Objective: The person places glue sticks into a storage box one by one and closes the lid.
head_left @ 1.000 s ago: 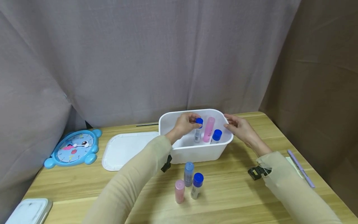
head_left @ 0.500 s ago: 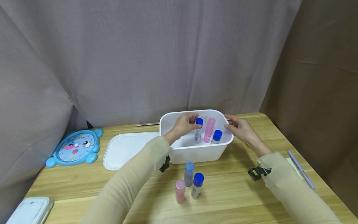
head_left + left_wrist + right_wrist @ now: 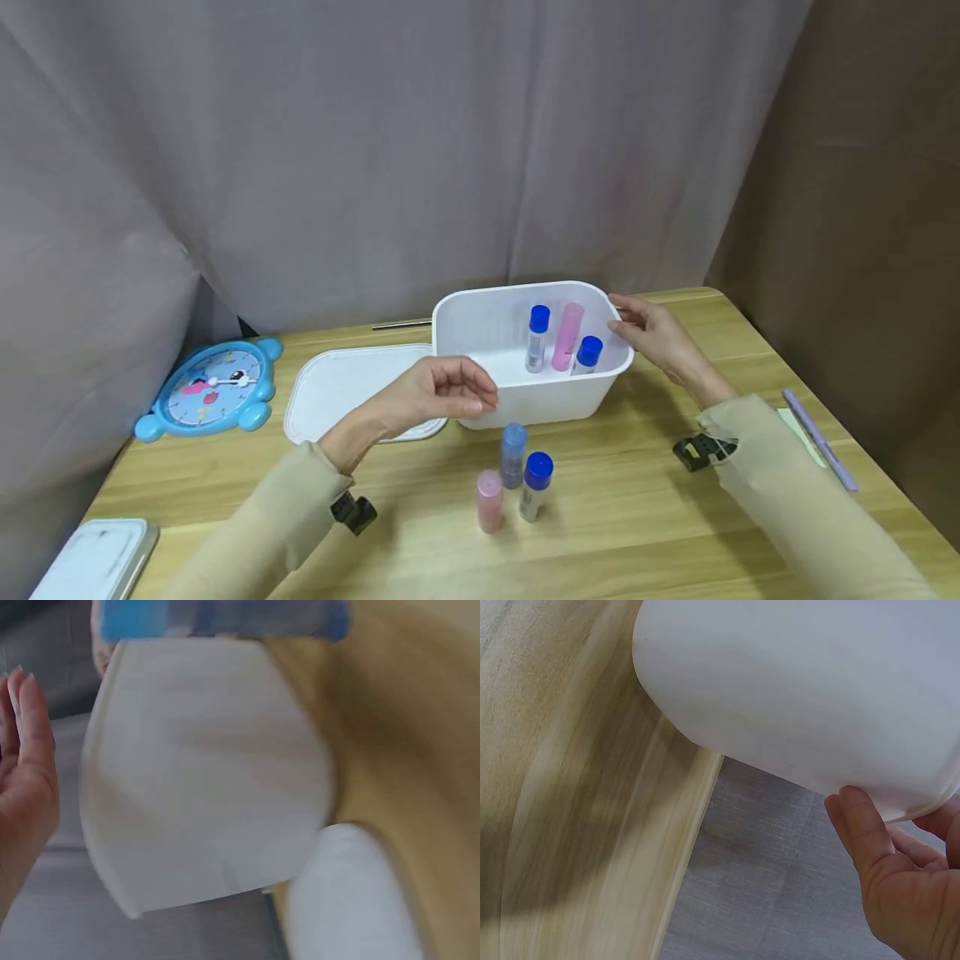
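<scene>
Right hand (image 3: 654, 333) grips bin (image 3: 525, 400); left hand (image 3: 435, 396) empty; three bottles inside, three outside.

White bin (image 3: 525, 402) upright on table, 3 bottles (image 3: 566, 337) inside.

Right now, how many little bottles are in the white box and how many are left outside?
Three bottles stand inside the white bin. The right hand holds its rim; the left hand hovers empty in front of it. Three more bottles wait on the table, and the lid lies beside the bin.
</scene>
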